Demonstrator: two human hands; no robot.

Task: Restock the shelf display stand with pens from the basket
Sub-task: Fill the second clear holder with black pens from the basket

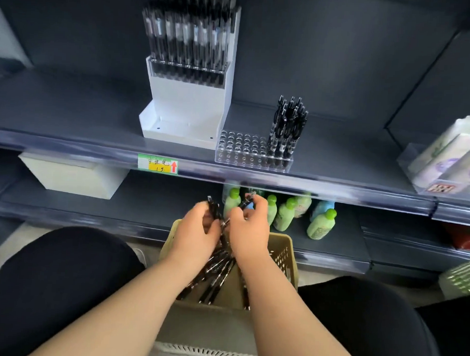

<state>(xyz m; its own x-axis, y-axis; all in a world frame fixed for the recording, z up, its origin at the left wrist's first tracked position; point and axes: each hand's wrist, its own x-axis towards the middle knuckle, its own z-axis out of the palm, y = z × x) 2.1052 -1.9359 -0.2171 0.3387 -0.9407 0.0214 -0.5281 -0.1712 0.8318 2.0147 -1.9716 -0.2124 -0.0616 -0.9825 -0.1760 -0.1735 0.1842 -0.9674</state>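
Note:
A tan perforated basket [283, 256] sits between my knees with several black pens [213, 273] lying in it. Over its far end my left hand [196, 231] grips a few black pens, their ends sticking up past my fingers. Close beside it my right hand [249, 229] pinches one black pen by its upper end. On the shelf above stands a clear display stand [243, 151] with rows of holes; several black pens [286, 129] stand upright at its right end, and its left holes are bare.
A white tiered holder [188, 106] packed with pens stands left of the clear stand. A yellow price tag [158, 163] hangs on the shelf edge. Green-capped bottles [286, 213] stand on the lower shelf behind my hands, a white box [72, 174] at left, packets [450, 157] at right.

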